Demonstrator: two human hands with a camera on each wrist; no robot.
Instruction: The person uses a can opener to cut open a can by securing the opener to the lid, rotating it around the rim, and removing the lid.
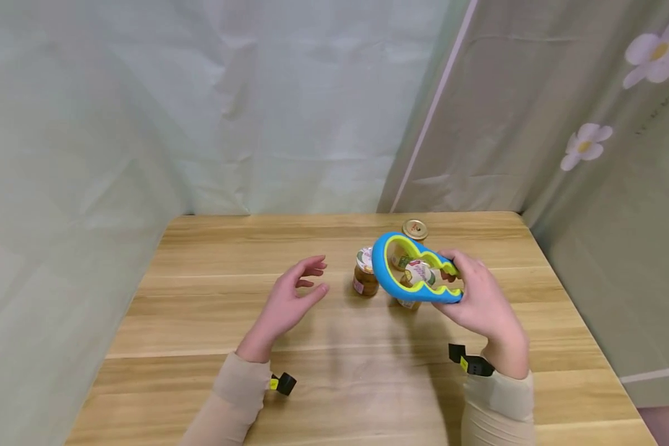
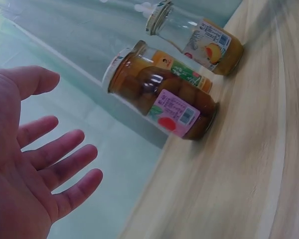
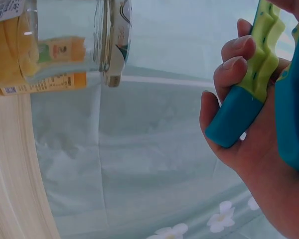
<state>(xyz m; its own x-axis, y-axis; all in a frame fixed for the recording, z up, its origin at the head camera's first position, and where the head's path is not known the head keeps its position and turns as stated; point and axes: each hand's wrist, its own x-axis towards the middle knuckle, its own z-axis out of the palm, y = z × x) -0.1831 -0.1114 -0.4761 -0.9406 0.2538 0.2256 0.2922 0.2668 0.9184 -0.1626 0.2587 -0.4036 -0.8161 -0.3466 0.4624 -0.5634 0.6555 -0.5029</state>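
My right hand [image 1: 482,297] grips the two handles of a blue and lime-green jar opener [image 1: 383,279], holding it raised over the jars. In the right wrist view, fingers curl around one blue handle [image 3: 236,117]. Through the opener's loop shows the patterned lid of a glass jar [image 1: 419,272] with yellow contents. To its left stands a jar of dark round fruit [image 1: 366,280], lid on. A third jar, gold-lidded [image 1: 415,229], is farther back, partly hidden by the opener. My left hand [image 1: 287,303] hovers left of the jars, fingers loosely bent, touching nothing.
The jars stand on a wooden table [image 1: 212,322] with a pale curtain [image 1: 312,124] behind and at both sides. Each wrist wears a black camera strap. In the left wrist view, an orange-and-green label [image 2: 182,69] shows behind the dark fruit jar.
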